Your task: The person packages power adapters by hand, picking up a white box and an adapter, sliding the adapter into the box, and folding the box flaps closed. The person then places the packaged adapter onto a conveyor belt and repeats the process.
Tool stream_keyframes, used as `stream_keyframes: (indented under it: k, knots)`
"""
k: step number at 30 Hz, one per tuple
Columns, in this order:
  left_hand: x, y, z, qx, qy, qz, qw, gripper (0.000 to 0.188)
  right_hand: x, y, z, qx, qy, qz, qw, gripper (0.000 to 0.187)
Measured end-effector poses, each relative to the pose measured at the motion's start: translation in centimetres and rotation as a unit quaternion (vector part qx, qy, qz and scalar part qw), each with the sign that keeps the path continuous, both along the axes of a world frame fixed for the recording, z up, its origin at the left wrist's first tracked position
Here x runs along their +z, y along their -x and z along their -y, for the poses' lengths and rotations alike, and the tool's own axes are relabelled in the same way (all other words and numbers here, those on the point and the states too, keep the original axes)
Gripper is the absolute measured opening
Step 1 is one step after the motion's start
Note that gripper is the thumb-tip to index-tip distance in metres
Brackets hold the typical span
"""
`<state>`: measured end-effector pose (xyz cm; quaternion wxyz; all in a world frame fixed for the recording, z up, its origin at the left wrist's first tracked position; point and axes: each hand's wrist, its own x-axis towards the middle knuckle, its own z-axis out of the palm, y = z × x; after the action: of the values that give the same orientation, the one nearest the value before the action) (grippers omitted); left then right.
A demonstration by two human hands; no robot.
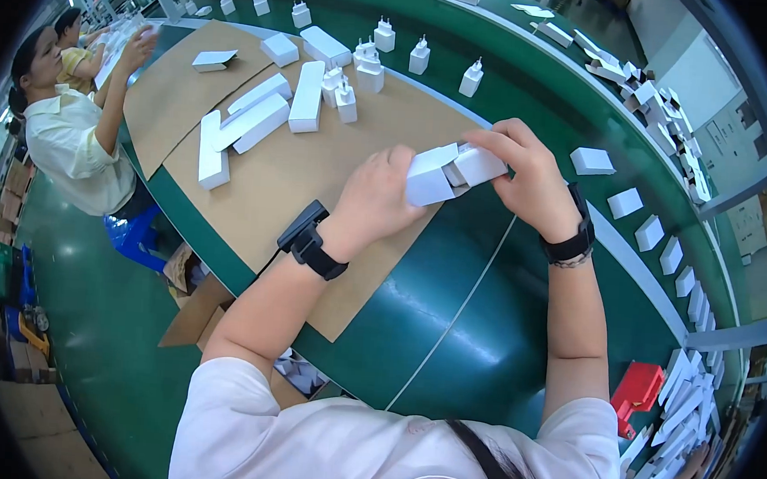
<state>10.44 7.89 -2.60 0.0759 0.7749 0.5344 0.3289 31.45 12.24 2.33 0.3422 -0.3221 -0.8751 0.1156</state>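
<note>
Above the cardboard sheet, my two hands hold a white box together. My left hand [374, 189] is closed round the left part of the small white box [428, 177]. The fingers of my right hand [528, 174] grip its right part, a white block-like piece [479, 166]. I cannot tell whether that piece is a flap, an insert or a plug going into the box. Beyond my left hand, white plug chargers [346, 102] stand upright near long white boxes [306, 97] on the cardboard.
Brown cardboard [254, 205] covers part of the green table [450, 305]. Chargers [419, 55] and small boxes [592, 161] line the green conveyor beyond. At the right lie a red tool [637, 394] and piled white boxes [679, 424]. A co-worker [78, 133] sits at the left.
</note>
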Motion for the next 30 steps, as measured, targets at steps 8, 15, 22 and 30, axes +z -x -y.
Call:
stream_keyframes:
  k: [8, 15, 22, 30]
  knots:
    - [0.4, 0.1, 0.5, 0.033, -0.058, -0.048, 0.997, 0.041, -0.2, 1.0, 0.4, -0.029, 0.036, -0.036, 0.998, 0.047]
    - [0.6, 0.0, 0.5, 0.038, 0.087, 0.037, 0.995, 0.045, -1.7, 1.3, -0.5, 0.039, -0.027, -0.011, 0.999, 0.055]
    - [1.1, 1.6, 0.3, 0.040, 0.116, 0.077, 0.989, 0.052, 0.6, 1.0, 0.2, 0.052, 0.126, -0.098, 0.986, 0.060]
    - [-0.2, 0.2, 0.5, 0.017, 0.084, 0.190, 0.978, 0.069, -4.6, 4.3, 0.8, 0.098, 0.446, -0.316, 0.832, 0.064]
